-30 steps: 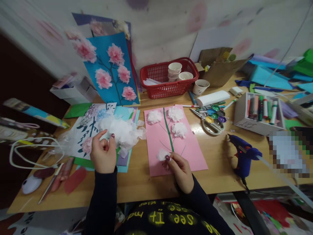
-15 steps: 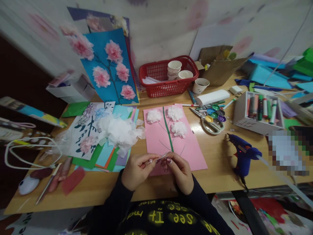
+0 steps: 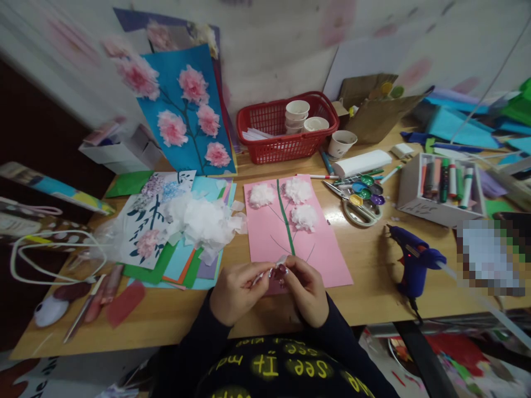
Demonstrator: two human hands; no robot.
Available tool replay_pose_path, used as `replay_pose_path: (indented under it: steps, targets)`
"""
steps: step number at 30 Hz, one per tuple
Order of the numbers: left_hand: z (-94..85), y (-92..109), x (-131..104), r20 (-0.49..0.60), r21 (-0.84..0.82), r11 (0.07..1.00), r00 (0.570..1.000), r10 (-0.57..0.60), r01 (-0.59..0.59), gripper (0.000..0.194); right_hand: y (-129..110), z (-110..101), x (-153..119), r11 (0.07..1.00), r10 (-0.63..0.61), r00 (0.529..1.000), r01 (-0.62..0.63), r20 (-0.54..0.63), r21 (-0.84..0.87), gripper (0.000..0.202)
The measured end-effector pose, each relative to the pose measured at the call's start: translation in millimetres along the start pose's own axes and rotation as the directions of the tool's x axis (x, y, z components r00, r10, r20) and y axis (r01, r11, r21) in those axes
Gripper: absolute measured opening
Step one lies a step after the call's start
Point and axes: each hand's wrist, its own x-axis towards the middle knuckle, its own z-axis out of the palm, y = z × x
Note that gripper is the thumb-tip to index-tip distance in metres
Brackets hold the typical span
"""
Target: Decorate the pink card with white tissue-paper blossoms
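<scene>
My left hand (image 3: 238, 290) and my right hand (image 3: 306, 287) meet over the lower edge of a pink sheet (image 3: 327, 254). Between their pinched fingertips is a small piece of white tissue paper (image 3: 282, 260), partly hidden by the fingers. On the pink sheet are a green stem (image 3: 284, 213), thin drawn branches and three fluffy white paper flowers (image 3: 296, 190). Left of the sheet lies a loose pile of white tissue pieces (image 3: 203, 221) on coloured papers.
A blue glue gun (image 3: 415, 260) stands at the right, near scissors (image 3: 360, 215) and a box of markers (image 3: 442, 190). Behind are a red basket (image 3: 286, 149) and a blue flower picture (image 3: 166, 99). Pens (image 3: 85, 309) lie at the left.
My left hand has shifted slightly right, closer to my right hand. More of the white tissue shows above the fingertips. The view has moved very slightly.
</scene>
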Motion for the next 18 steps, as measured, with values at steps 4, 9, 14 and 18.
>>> replay_pose_path:
  steps: [4,9,14,18]
  targets:
    - [0.9,0.3,-0.1,0.01,-0.009,0.999,0.999,-0.045,0.045,0.017,1.8,-0.9,-0.8,1.0,-0.019,1.0,0.019,0.0,-0.016,0.017]
    - [3.0,-0.1,-1.2,-0.005,-0.028,0.991,0.991,-0.134,0.133,0.017,0.5,-0.9,-1.6,0.997,-0.043,0.999,0.043,0.013,-0.061,0.016]
    - [2.4,-0.7,-2.2,0.03,-0.072,0.974,0.976,-0.215,0.217,0.019,0.9,-1.2,-2.5,0.994,-0.035,0.999,0.037,0.021,-0.103,0.017]
    - [1.4,-1.2,-2.0,0.05,-0.116,0.956,0.963,-0.264,0.268,0.021,2.6,-1.5,-2.9,0.996,-0.027,0.999,0.03,0.044,-0.083,0.017]
